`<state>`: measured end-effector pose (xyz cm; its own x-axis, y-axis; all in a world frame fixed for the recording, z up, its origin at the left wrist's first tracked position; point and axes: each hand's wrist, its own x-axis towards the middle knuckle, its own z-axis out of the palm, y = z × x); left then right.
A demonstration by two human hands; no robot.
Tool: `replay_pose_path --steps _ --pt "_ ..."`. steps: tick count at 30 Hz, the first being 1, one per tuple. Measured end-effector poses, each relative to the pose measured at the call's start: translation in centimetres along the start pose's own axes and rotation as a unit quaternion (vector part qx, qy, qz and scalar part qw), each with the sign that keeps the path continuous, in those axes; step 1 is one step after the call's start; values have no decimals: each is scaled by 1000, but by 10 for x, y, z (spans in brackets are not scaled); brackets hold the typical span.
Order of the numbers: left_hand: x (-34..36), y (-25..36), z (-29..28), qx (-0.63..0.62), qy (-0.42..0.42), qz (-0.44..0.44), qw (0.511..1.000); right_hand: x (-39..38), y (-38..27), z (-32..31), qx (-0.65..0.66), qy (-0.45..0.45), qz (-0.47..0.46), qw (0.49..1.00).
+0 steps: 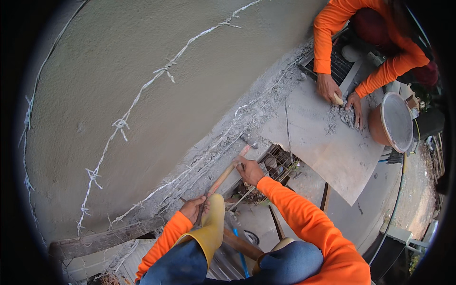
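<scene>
A hammer point(222, 177) with a worn wooden handle, reddish near the head, slants across the ledge at the foot of the wall. Its grey head rests on or just over the rubble-strewn ledge. My right hand point(250, 171) is closed round the upper part of the handle. Lower down, my left hand point(194, 208) is closed at the handle's butt end, close to my yellow rubber boot point(213, 221). Something dark shows below the left fingers, too unclear to name. The rough grey ledge point(209, 164) runs diagonally beside both hands.
Barbed wire point(137, 102) stretches along the grey plastered wall point(156, 38). Right of my hands, a grated opening point(278, 164) borders a grey board point(327, 142). There a co-worker in orange sleeves handles grey mortar point(346, 115), beside a brown bucket point(380, 124). A timber beam point(104, 237) lies lower left.
</scene>
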<state>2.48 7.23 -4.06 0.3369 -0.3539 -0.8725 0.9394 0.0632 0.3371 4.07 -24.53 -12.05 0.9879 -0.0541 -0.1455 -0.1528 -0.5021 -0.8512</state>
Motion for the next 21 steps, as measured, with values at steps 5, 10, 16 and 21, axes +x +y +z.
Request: replay_pose_path --steps 5,10,16,21 --pt "17 21 53 7 -71 30 997 -4 8 52 74 -9 23 997" --pt "56 50 113 89 -78 25 993 3 5 34 37 28 22 999" --pt "96 75 171 121 -114 72 984 -55 -6 -21 142 151 115 971" --pt "133 84 204 52 -135 107 984 -109 -14 -60 129 196 109 966"
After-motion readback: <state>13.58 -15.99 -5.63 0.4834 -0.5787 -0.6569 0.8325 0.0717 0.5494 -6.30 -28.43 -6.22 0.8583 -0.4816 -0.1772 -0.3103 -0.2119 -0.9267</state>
